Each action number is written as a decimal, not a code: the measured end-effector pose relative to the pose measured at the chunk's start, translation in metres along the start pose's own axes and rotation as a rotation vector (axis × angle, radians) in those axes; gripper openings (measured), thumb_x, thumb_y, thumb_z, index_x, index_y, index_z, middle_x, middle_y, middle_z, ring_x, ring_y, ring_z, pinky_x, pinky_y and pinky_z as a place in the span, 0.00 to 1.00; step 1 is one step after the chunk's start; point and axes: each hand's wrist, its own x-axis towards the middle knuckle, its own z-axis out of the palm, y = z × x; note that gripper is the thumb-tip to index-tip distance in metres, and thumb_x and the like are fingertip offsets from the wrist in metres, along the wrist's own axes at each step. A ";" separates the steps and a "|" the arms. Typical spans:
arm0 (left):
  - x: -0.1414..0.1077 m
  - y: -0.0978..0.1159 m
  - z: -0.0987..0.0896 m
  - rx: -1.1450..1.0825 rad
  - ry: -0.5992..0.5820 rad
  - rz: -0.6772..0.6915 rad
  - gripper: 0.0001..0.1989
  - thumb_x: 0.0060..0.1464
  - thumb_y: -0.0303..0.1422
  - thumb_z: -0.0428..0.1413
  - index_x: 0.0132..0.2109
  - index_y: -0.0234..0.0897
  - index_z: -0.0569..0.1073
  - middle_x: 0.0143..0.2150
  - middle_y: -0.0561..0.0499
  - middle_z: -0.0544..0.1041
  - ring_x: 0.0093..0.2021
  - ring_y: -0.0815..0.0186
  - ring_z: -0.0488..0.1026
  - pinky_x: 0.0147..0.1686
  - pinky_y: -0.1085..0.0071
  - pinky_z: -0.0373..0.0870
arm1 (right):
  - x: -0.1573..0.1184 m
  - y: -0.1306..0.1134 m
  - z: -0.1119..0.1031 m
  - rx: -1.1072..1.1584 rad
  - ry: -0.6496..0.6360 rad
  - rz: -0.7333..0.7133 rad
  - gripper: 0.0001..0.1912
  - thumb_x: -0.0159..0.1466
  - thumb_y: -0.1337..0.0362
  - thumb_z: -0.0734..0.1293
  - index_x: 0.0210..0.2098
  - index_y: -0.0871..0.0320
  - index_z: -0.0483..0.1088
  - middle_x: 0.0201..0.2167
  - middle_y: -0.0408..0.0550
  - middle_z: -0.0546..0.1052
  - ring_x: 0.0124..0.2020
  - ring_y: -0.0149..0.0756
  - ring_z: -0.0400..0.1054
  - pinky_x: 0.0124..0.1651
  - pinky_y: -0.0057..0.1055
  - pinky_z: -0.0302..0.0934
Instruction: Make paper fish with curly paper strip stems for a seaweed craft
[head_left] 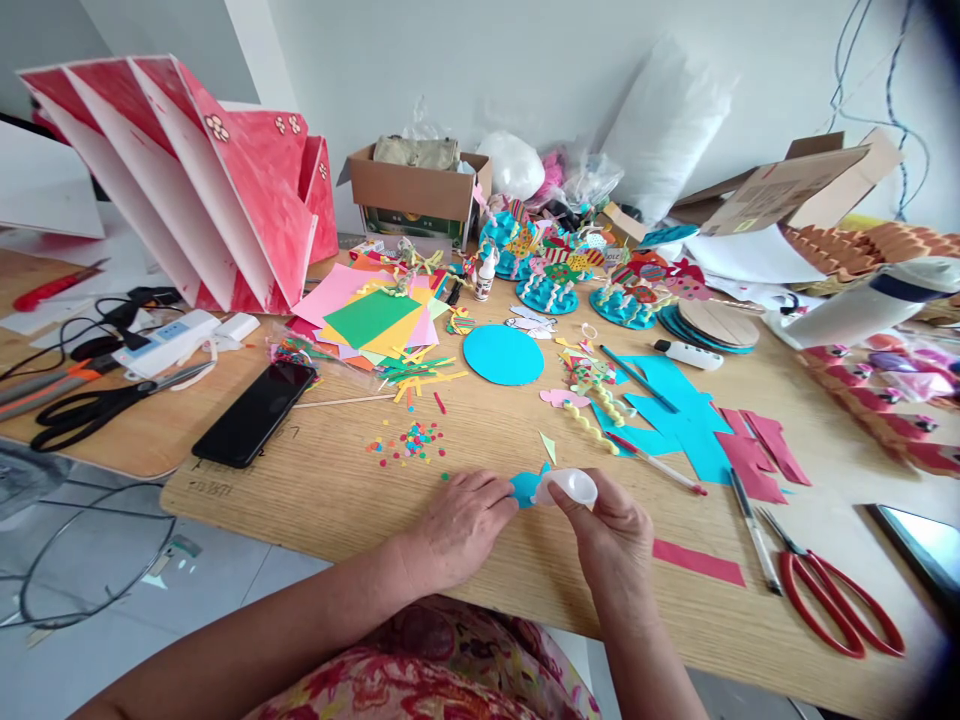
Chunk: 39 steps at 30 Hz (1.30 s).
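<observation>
My right hand (619,525) is wrapped round a white squeeze bottle (579,487), which looks like a glue bottle. It is tipped on its side, its narrow end over a small blue paper piece (525,490) near the table's front edge. My left hand (469,520) rests on the wood with its fingers together, gripping the left edge of that blue piece; its thumb is hidden. Just behind lies a pale green paper triangle (549,446). A red paper strip (697,562) lies to the right of my right hand.
A blue disc (503,354) lies mid-table, with confetti dots (420,440) to its left front. Blue paper scraps (675,400), a pen (756,530) and red-handled scissors (832,590) are at right. A phone (255,415) lies left. Decorated blue discs (547,295) stand behind.
</observation>
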 end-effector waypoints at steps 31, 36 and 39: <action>0.000 0.000 -0.003 -0.018 -0.014 0.001 0.10 0.59 0.27 0.48 0.47 0.36 0.68 0.46 0.50 0.71 0.48 0.64 0.64 0.49 0.66 0.60 | -0.001 0.001 -0.014 0.467 0.007 0.373 0.15 0.52 0.57 0.69 0.36 0.60 0.73 0.25 0.46 0.74 0.19 0.25 0.55 0.20 0.25 0.49; 0.000 0.001 -0.002 -0.018 -0.010 0.001 0.11 0.59 0.26 0.47 0.48 0.37 0.68 0.47 0.50 0.71 0.48 0.64 0.64 0.49 0.66 0.61 | 0.000 0.001 -0.019 0.484 -0.098 0.361 0.20 0.53 0.58 0.69 0.44 0.58 0.70 0.28 0.46 0.73 0.23 0.28 0.60 0.22 0.26 0.54; 0.001 0.001 -0.003 -0.020 -0.014 0.002 0.10 0.59 0.27 0.48 0.48 0.37 0.68 0.47 0.50 0.71 0.48 0.64 0.64 0.49 0.66 0.61 | 0.001 -0.001 -0.024 0.448 -0.184 0.358 0.21 0.53 0.58 0.69 0.45 0.58 0.69 0.26 0.45 0.72 0.23 0.29 0.60 0.23 0.26 0.56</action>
